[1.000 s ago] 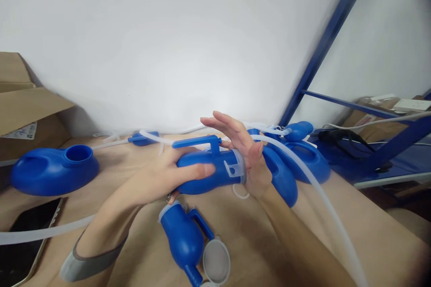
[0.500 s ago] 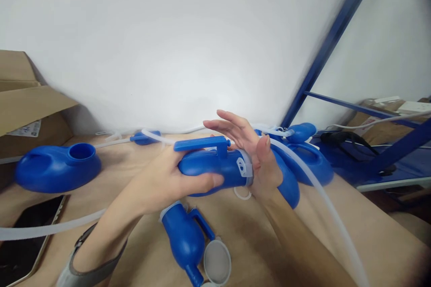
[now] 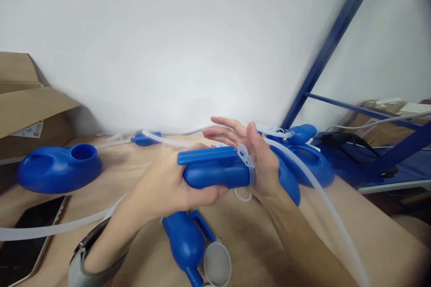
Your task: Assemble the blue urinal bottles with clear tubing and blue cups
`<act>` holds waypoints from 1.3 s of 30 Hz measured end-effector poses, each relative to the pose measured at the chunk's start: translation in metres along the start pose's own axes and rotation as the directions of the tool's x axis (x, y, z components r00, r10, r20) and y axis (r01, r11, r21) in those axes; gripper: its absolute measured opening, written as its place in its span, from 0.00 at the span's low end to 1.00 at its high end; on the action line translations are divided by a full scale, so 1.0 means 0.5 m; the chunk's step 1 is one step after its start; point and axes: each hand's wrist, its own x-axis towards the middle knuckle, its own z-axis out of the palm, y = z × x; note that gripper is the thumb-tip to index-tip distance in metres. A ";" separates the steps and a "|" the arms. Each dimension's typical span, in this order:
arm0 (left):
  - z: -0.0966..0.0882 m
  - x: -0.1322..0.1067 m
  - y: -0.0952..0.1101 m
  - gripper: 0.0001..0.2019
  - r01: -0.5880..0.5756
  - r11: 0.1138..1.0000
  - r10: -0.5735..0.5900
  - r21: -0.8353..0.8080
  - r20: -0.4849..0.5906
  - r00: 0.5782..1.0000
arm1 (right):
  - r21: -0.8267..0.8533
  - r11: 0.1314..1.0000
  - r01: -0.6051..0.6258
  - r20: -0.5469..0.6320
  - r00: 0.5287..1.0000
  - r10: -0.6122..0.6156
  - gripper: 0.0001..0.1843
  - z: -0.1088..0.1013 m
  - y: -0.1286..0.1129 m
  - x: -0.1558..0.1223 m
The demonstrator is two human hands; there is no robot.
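While the left hand grips one blue handled bottle sideways above the table, its thumb along the near side, the right hand is open, fingers spread, palm against the translucent cap. One cap tab sticks up by the handle.

Just below lies a second handled bottle, its upper end hidden by the left hand. One round translucent lid is beside it, and one thin translucent ring shows below the right wrist.

Behind the right hand, at least two wide blue jugs overlap; the hand blocks an exact count. One white hose crosses in front of them; another pale hose passes behind the left forearm, over one smartphone.

Farther left stands one open-mouthed blue jug, near one cardboard box. One small blue piece lies near the white wall; one blue metal frame slants up at right.
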 end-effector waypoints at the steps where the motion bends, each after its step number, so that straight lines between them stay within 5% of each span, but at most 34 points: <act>1: 0.004 0.001 -0.003 0.16 -0.017 1.000 0.018 0.024 -0.015 1.000 | 0.028 0.999 -0.033 -0.014 0.999 0.033 0.32 -0.002 0.003 0.004; 6: 0.019 -0.001 -0.012 0.26 -0.118 0.974 0.141 0.195 -0.107 0.984 | 0.218 0.939 -0.267 -0.032 0.959 0.280 0.31 -0.010 0.019 0.027; 10: 0.016 0.001 -0.019 0.26 -0.082 0.969 0.098 0.233 -0.060 0.993 | 0.257 0.909 -0.330 -0.040 0.936 0.351 0.29 -0.013 0.037 0.041; 14: 0.011 0.009 -0.033 0.18 0.054 0.991 -0.051 0.126 -0.029 0.998 | 0.122 0.986 -0.115 -0.125 0.984 0.130 0.22 -0.016 0.044 0.042; 18: 0.012 0.015 -0.044 0.21 0.027 1.000 -0.026 0.001 -0.017 1.000 | -0.059 0.992 0.109 -0.107 0.988 -0.115 0.16 -0.022 0.029 0.036; 22: 0.009 0.015 -0.053 0.26 0.027 1.000 -0.027 -0.003 -0.057 0.998 | -0.132 0.986 0.102 -0.071 0.991 -0.112 0.21 -0.032 0.016 0.034; 26: 0.007 0.016 -0.056 0.27 0.055 0.998 -0.054 0.004 -0.068 0.996 | -0.168 0.978 0.123 -0.023 0.991 -0.129 0.14 -0.037 0.024 0.038; 31: 0.012 0.021 -0.042 0.25 0.147 0.989 -0.150 -0.033 -0.136 0.979 | -0.177 0.950 0.257 -0.122 0.952 -0.280 0.10 -0.030 0.042 0.045; 39: 0.011 0.023 -0.030 0.22 0.276 0.953 -0.291 -0.124 -0.123 0.949 | -0.450 0.805 0.387 -0.088 0.878 -0.471 0.06 -0.037 0.045 0.040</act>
